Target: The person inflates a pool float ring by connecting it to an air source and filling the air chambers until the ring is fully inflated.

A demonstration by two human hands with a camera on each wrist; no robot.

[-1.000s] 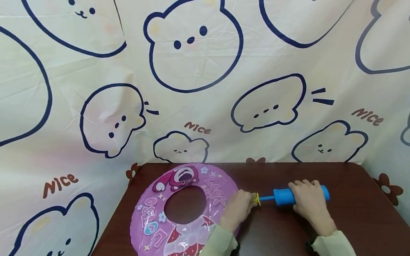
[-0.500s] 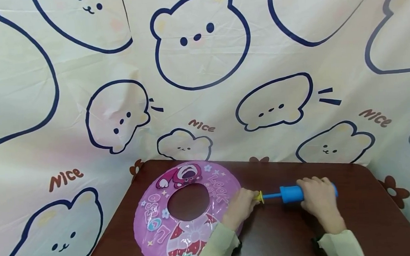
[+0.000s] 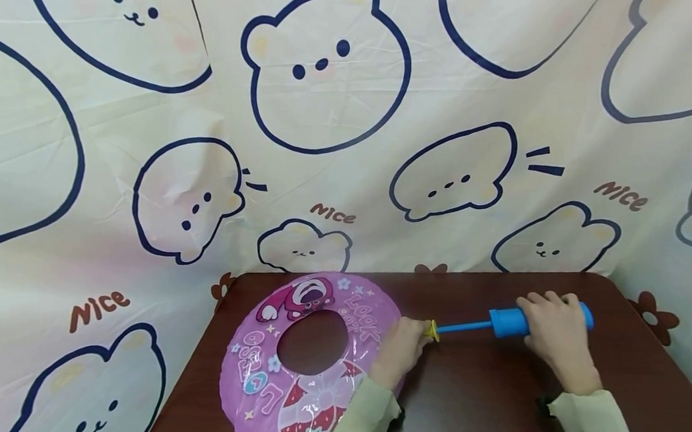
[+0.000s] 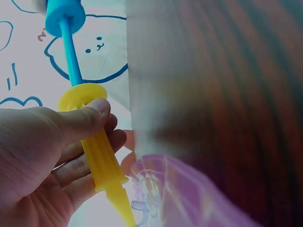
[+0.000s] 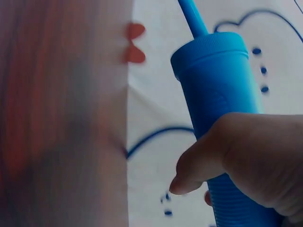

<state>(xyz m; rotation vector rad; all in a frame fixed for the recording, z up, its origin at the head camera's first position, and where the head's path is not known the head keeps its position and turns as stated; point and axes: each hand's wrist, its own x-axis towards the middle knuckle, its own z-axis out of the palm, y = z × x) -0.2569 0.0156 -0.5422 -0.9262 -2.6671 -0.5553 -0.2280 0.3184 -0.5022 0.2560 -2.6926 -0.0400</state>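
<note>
A blue hand pump point(image 3: 508, 322) with a yellow nozzle end point(image 4: 102, 158) lies level between my two hands. My left hand point(image 3: 403, 350) grips the yellow part, thumb on top near its round flange. In the left wrist view the tapered yellow tip points down to the clear valve point(image 4: 139, 206) of a pink swim ring point(image 3: 246, 381). My right hand point(image 3: 558, 336) wraps round the blue barrel point(image 5: 222, 90). A long stretch of thin blue rod point(image 3: 464, 327) shows between barrel and flange. The inflated-looking ring lies flat, printed with a bear and a strawberry; my left forearm overlaps its right side.
The dark brown table point(image 3: 470, 393) carries the ring on its left half. Behind and at both sides hangs a pale cloth point(image 3: 332, 177) printed with bear outlines, close to the table's back edge.
My right hand has moved steadily right with the blue barrel, so more of the rod shows. My left hand keeps its hold on the yellow part by the ring.
</note>
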